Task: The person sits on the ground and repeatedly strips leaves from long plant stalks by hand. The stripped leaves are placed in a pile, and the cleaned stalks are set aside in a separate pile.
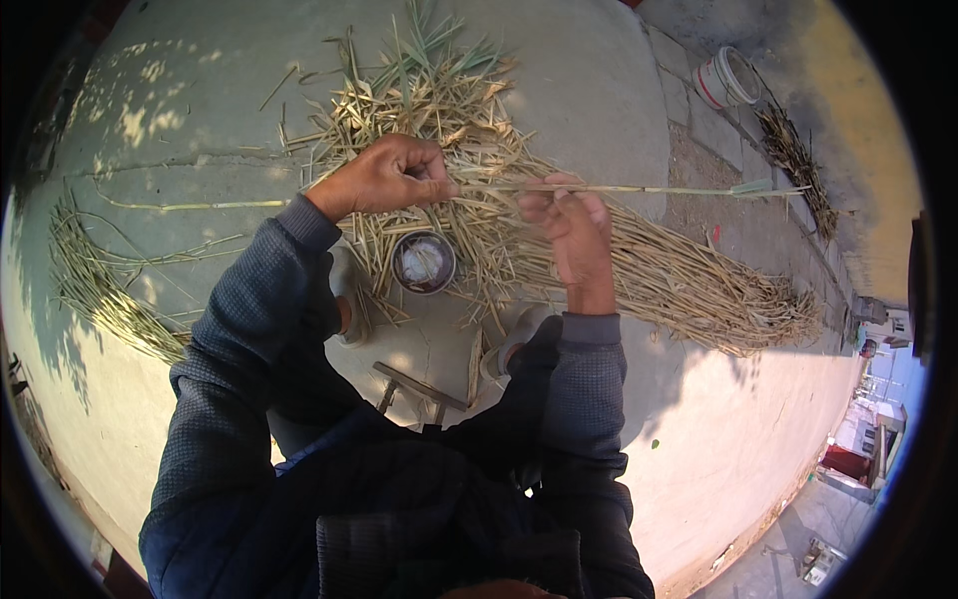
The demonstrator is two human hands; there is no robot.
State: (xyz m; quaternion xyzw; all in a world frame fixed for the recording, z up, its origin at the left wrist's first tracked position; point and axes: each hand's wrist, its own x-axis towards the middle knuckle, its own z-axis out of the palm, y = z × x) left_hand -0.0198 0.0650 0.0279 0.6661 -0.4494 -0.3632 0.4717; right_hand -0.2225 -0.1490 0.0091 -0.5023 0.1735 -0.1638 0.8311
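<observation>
A long, thin dry reed stalk [689, 190] stretches sideways above the straw pile, a pale green leaf near its right end. My left hand [391, 177] is closed in a pinch at the stalk's left part. My right hand [571, 228] is closed round the stalk farther right, fingers slightly blurred. Below both hands lies a loose heap of dry stalks and leaves [429, 115]. A small dark bowl [424, 263] with something whitish in it stands between my feet. Another thin stalk piece [225, 206] shows left of my left sleeve; whether it joins the held stalk I cannot tell.
A big bundle of stalks [699, 285] spreads to the right, and a greener bundle [105, 285] lies at the left. A small wooden frame [419, 386] sits between my legs. At the far right are a white bucket [726, 78] and dark twigs [793, 155].
</observation>
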